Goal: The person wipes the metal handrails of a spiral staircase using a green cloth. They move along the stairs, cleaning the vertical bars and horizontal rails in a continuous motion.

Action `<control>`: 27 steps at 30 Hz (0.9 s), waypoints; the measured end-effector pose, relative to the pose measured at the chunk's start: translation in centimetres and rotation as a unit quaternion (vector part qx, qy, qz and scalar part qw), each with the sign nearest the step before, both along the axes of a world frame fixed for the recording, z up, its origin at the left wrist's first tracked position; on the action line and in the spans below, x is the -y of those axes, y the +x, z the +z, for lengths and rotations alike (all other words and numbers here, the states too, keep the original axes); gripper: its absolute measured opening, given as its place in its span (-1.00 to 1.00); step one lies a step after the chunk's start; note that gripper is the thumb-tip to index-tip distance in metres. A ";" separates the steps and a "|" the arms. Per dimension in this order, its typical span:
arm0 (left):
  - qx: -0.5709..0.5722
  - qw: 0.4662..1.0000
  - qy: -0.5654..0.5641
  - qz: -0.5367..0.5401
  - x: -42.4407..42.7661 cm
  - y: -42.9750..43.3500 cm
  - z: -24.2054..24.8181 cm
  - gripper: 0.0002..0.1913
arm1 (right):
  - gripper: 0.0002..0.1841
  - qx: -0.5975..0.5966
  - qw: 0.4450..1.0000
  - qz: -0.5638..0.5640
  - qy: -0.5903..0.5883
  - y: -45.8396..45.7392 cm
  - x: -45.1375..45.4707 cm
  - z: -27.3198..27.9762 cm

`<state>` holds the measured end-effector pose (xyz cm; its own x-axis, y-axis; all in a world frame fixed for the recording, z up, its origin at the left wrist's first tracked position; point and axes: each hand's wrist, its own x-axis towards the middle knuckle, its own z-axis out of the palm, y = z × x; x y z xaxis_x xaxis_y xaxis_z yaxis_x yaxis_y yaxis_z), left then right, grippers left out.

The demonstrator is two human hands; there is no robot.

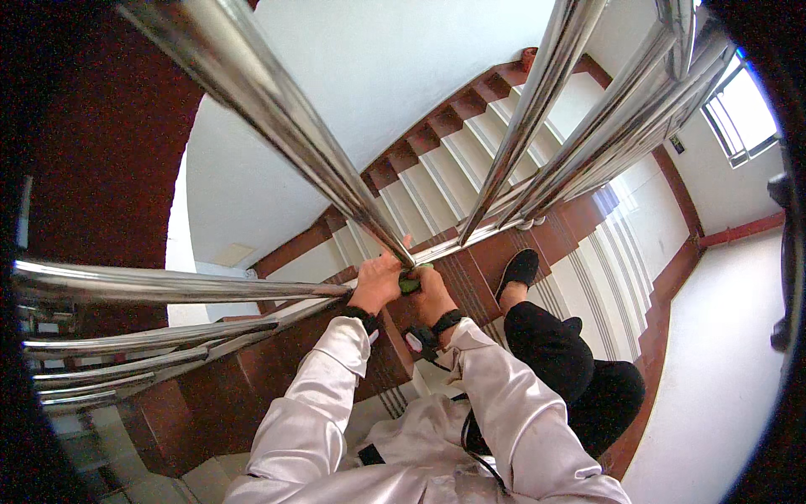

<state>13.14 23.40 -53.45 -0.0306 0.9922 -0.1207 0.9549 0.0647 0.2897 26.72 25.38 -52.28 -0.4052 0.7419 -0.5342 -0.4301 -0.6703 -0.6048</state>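
Observation:
My right hand point(434, 291) grips a small green piece point(410, 285), perhaps a cloth or a scouring pad, and presses it near the foot of a shiny metal baluster point(327, 164). Just left of it, my left hand point(376, 282) wraps around the lower end of the same baluster, and one fingertip shows on the far side. The baluster meets a metal bottom rail point(437, 251) beside both hands. My palms and some fingers are hidden.
More metal balusters rise at the right point(522, 120) and left point(182, 285). Beyond the railing, a stair flight point(434, 173) runs along a pale wall point(378, 69). My black shoe point(521, 269) rests on brown-edged steps point(604, 283). A window point(743, 107) is at the upper right.

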 end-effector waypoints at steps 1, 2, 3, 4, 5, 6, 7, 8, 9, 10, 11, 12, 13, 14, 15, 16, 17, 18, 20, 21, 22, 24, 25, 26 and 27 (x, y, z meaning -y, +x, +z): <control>0.012 1.000 -0.003 -0.004 0.0 -0.1 0.0 -0.21 | -0.82 -0.033 0.998 0.010 -0.057 -0.2 -0.4 -0.5; 0.025 1.000 -0.005 -0.009 0.0 -0.1 0.1 -0.21 | -0.83 -0.065 0.991 0.021 -0.115 -0.5 -0.8 -1.1; 0.032 0.999 -0.005 -0.011 0.0 -0.3 0.2 -0.21 | -0.85 -0.029 0.993 0.019 -0.113 -0.7 -1.2 -1.6; 0.034 0.999 -0.008 -0.018 0.0 -0.3 0.2 -0.21 | -0.86 0.007 0.994 0.018 -0.110 -0.9 -1.4 -2.1; 0.032 0.999 -0.009 -0.023 0.0 -0.3 0.4 -0.21 | -0.87 0.042 0.994 0.012 -0.099 -1.1 -1.7 -2.3; 0.030 0.999 -0.009 -0.027 0.0 -0.2 0.5 -0.21 | -0.88 0.076 0.997 0.020 -0.014 -1.0 -1.8 -2.4; 0.030 0.999 -0.025 -0.028 0.0 -0.1 0.7 -0.16 | -0.89 0.107 0.991 0.025 0.080 -0.9 -1.9 -2.2; 0.030 0.998 -0.040 -0.027 0.0 0.0 0.9 -0.11 | -0.89 0.132 0.984 0.027 0.116 -0.8 -2.2 -1.9; 0.029 0.998 -0.056 -0.026 0.0 0.1 1.1 -0.06 | -0.89 0.157 0.976 0.028 0.150 -0.6 -2.2 -1.4; 0.044 0.998 -0.043 -0.028 0.2 0.1 1.4 -0.11 | -0.88 0.177 0.976 0.026 0.126 -0.3 -2.6 -0.7; 0.058 0.997 -0.029 -0.030 0.4 0.2 1.5 -0.16 | -0.87 0.196 0.975 0.023 0.102 -0.1 -2.9 -0.2; 0.070 0.997 -0.015 -0.034 0.6 0.2 1.8 -0.21 | -0.77 0.143 0.975 0.036 0.164 0.3 -3.0 0.6; 0.082 0.996 -0.005 -0.029 0.8 0.4 1.9 -0.20 | -0.71 0.174 0.964 0.076 0.188 0.4 -3.0 0.9; 0.095 0.995 0.005 -0.024 1.0 0.6 2.0 -0.19 | -0.64 0.183 0.948 0.101 0.240 0.5 -2.8 1.1; 0.109 0.994 0.014 -0.020 1.4 0.8 2.1 -0.18 | -0.56 0.213 0.921 0.124 0.300 0.7 -2.6 1.1; 0.065 0.997 0.024 -0.014 1.8 1.3 2.0 -0.25 | -0.39 0.278 0.909 0.163 0.265 0.8 -2.3 0.8; 0.021 0.999 0.035 -0.009 2.3 1.9 2.1 -0.33 | -0.39 0.294 0.901 0.155 0.281 0.9 -2.0 0.4; -0.017 0.999 0.047 -0.003 3.0 2.5 2.3 -0.39 | -0.39 0.316 0.887 0.149 0.301 1.0 -1.7 -0.2; -0.103 0.988 0.113 -0.004 5.1 3.9 3.1 -0.27 | -0.41 0.320 0.880 0.137 0.323 1.0 -1.8 -1.4; -0.145 0.984 0.105 -0.001 5.9 4.4 3.7 -0.20 | -0.43 0.272 0.893 0.143 0.329 1.2 -1.9 -2.1; -0.043 0.990 0.132 0.023 6.8 4.7 4.8 -0.30 | -0.45 0.250 0.903 0.167 0.307 1.2 -2.2 -2.4; 0.062 0.980 0.167 0.084 8.0 5.2 7.2 -0.37 | -0.52 0.232 0.908 0.180 0.298 1.0 -2.7 -2.7; 0.109 0.971 0.182 0.113 8.4 5.3 8.7 -0.41 | -0.52 0.286 0.873 0.181 0.351 0.8 -3.0 -2.6; 0.103 0.957 0.245 0.119 8.8 5.1 10.2 -0.53 | -0.52 0.352 0.829 0.185 0.394 0.6 -3.2 -2.1; 0.087 0.937 0.310 0.133 9.1 4.6 12.0 -0.55 | -0.52 0.427 0.775 0.197 0.422 0.2 -3.5 -1.3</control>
